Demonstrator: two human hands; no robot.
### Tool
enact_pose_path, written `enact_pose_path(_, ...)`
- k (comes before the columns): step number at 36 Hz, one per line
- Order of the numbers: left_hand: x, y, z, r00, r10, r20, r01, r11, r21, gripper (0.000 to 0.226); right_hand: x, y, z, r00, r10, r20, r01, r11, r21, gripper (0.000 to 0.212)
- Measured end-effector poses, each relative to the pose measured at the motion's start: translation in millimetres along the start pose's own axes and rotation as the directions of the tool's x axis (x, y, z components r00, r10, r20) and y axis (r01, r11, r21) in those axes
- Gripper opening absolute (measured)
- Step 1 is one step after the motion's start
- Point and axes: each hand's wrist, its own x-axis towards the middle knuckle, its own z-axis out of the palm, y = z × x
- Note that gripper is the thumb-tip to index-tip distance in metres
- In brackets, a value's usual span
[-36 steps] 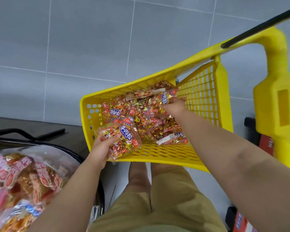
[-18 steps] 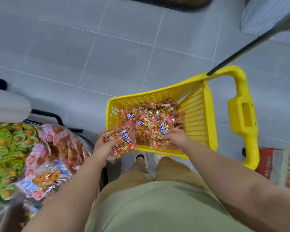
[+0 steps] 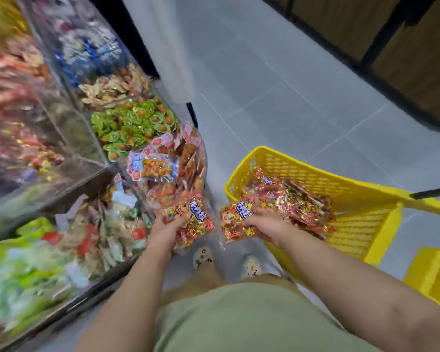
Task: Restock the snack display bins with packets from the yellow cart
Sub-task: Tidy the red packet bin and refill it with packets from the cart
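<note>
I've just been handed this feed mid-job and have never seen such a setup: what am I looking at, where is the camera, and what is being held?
There is no machine here: a person works with bare hands, and the one camera sits on their head, looking forward and down. The arms entering from below are their own. The left hand grips a red-and-gold snack packet; the right hand grips a second packet at the near corner of the yellow cart, which holds a heap of the same packets. To the left stand the clear-walled display bins, with green packets and other snacks, blurred by head motion. Below are grey floor tiles and the person's shoes.
</note>
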Motion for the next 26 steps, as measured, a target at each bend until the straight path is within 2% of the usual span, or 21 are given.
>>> enact_pose_path(4,-15,-13,-48,0.994,-0.020,-0.110,0.001,0.984,-0.178,0.059,3,-13,45,0.997,-0.032,0.076,0.037,0.997,-0.072,0.066)
enact_pose_path(6,-22,-21,-75,0.987,-0.031,-0.156,-0.009,0.967,-0.253,0.055,2,-23,73,0.991,-0.040,0.126,0.052,0.994,-0.092,0.046)
enact_pose_path(9,-28,-31,-121,0.978,-0.031,-0.205,-0.040,0.942,-0.332,0.047,0,-37,116,0.982,-0.069,0.175,0.101,0.977,-0.186,0.032)
enact_pose_path(13,-31,-37,-191,0.965,-0.015,-0.264,-0.091,0.919,-0.383,0.037,0,-54,177,0.967,-0.108,0.230,0.173,0.944,-0.282,0.039)
enact_pose_path(18,-35,-35,-284,0.962,0.000,-0.274,-0.084,0.952,-0.295,0.056,-6,-73,250,0.949,-0.176,0.261,0.280,0.848,-0.451,0.062)
enact_pose_path(20,-35,-34,-315,0.960,0.026,-0.278,-0.097,0.964,-0.246,0.057,-11,-79,277,0.941,-0.188,0.282,0.307,0.823,-0.478,0.068)
enact_pose_path(23,-32,-29,-353,0.951,0.076,-0.301,-0.149,0.962,-0.227,0.038,-17,-89,312,0.935,-0.203,0.291,0.325,0.818,-0.474,0.071)
enact_pose_path(26,-31,-18,-381,0.954,0.102,-0.281,-0.167,0.962,-0.214,0.044,-26,-107,339,0.930,-0.229,0.287,0.342,0.825,-0.449,0.068)
